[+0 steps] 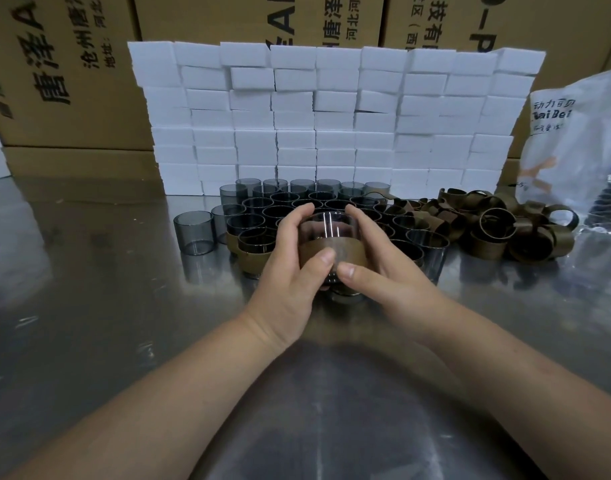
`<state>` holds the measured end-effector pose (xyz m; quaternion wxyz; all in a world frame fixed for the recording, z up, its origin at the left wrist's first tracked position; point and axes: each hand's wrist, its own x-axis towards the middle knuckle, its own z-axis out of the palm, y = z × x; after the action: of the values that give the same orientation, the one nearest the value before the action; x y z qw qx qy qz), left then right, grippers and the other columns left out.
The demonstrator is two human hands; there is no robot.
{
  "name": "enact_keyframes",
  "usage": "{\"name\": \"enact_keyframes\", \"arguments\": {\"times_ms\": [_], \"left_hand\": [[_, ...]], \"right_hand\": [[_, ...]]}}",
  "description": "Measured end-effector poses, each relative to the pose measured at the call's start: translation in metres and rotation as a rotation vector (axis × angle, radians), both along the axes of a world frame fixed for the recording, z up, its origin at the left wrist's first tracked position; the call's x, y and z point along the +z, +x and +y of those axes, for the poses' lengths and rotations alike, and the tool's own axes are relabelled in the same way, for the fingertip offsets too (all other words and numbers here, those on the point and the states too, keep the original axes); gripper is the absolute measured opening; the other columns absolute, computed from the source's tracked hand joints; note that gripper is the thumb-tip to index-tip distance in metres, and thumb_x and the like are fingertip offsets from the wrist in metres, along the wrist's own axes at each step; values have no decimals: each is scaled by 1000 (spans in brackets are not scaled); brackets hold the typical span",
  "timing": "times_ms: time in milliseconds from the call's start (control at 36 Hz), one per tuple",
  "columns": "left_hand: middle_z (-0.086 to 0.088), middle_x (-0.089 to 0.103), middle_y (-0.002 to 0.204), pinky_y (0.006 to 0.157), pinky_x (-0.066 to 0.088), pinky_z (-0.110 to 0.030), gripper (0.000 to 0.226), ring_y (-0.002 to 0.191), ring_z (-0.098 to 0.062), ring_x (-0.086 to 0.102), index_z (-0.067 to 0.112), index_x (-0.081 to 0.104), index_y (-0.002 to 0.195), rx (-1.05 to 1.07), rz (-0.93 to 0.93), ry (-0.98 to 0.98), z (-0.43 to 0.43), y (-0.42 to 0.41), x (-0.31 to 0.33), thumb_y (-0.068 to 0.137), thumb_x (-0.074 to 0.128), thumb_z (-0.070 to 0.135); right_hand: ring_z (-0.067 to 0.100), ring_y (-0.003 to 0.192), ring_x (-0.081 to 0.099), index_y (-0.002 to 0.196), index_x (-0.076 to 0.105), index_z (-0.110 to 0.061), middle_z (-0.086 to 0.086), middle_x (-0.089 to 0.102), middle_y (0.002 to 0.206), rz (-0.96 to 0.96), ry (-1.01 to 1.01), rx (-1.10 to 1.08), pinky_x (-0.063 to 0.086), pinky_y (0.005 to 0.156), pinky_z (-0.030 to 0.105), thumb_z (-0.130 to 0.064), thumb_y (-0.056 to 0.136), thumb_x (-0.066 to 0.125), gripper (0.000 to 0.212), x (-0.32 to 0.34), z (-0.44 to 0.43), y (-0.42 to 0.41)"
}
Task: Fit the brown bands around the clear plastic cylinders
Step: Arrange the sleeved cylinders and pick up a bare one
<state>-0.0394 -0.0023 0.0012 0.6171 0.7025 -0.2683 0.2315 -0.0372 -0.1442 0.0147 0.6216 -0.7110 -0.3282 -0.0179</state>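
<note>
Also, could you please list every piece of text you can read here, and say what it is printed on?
"唐泽": left cardboard box, large, rotated
"沧州唐泽": same box, smaller
"河北河间": middle cardboard box
"科技有": right cardboard box, cut off by the frame
"Bai Be": plastic bag; its other lines are too blurred to read
The white blocks show no text.

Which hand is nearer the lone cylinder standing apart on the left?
Left. The left hand holds the left side of the banded cylinder, to the right of the lone cylinder; the right hand holds its right side, farther off.
</note>
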Motion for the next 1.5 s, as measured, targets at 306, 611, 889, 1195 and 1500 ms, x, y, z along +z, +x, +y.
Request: {"name": "enact_keyframes", "arguments": {"times_ms": [306, 611, 889, 1195, 1500], "left_hand": [[13, 49, 97, 82, 41, -14, 41, 88, 10, 49, 29, 43, 100, 61, 1, -28, 2, 7, -4, 68, 45, 54], [12, 48, 76, 64, 40, -14, 26, 68, 4, 45, 28, 43, 84, 160, -43, 16, 2, 9, -3, 70, 40, 50], [8, 48, 75, 62, 39, -17, 28, 67, 0, 44, 26, 43, 81, 176, -30, 38, 3, 6, -1, 69, 38, 51], [7, 46, 72, 61, 38, -20, 26, 65, -3, 41, 26, 40, 76, 165, -13, 41, 5, 9, -3, 70, 39, 51], [13, 41, 64, 57, 34, -15, 26, 60, 1, 37, 24, 37, 72, 157, -40, 39, 5, 7, -1, 72, 39, 50]], "right_hand": [[-8, 96, 58, 121, 40, -33, 4, 50, 123, 3, 42, 42, 46, 79, 12, -20, 74, 58, 52, 5, 2, -3], [-8, 87, 57, 114, 46, -32, 3, 53, 112, 4, 67, 35, 47, 76, 12, -19, 72, 59, 46, 7, 4, -5], [-9, 83, 59, 112, 47, -30, -2, 54, 103, 10, 79, 35, 46, 73, 10, -16, 71, 59, 45, 9, 4, -6], [-8, 78, 59, 110, 49, -27, 0, 54, 101, 45, 103, 46, 47, 69, 10, -14, 70, 59, 43, 11, 5, -8], [-6, 75, 59, 109, 51, -25, -1, 55, 97, 53, 103, 30, 48, 68, 11, -16, 70, 60, 41, 10, 6, -7]]}}
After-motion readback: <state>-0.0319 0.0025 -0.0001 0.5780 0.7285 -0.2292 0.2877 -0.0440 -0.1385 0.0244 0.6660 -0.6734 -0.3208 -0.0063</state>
